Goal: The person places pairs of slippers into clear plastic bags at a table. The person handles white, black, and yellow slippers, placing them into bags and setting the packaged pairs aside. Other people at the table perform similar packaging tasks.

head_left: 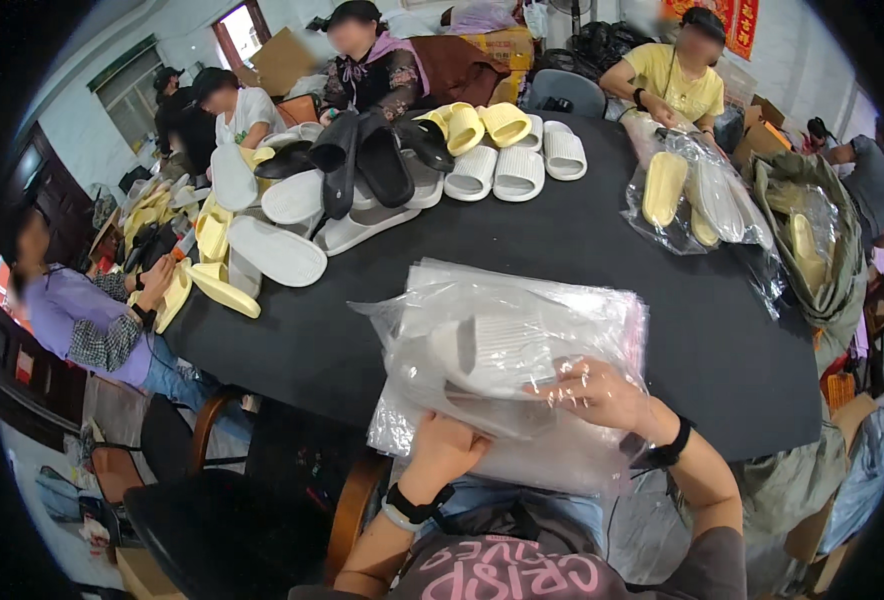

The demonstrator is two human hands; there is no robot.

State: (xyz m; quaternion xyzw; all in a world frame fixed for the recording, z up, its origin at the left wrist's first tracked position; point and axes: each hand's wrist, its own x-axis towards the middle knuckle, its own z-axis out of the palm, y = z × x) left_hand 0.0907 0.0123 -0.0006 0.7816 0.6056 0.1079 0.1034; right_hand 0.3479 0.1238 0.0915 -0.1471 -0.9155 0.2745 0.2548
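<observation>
**White slipper being bagged, near edge of bench**

Left hand [444, 447]: grip closed under the clear plastic bag [462, 385]. Right hand [602, 395]: fingers spread on the bag's top. White slipper [492, 350] inside, over the bag stack [572, 310]. Far edge: loose slippers [402, 170] piled.

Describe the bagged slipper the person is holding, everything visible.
The white slipper is a slide sandal with a ribbed strap, foam-like, lying on its side inside a clear plastic bag. It sits on a stack of clear bags at the near edge of the black table. The left hand grips the bag from below; the right hand presses its right end.
</observation>
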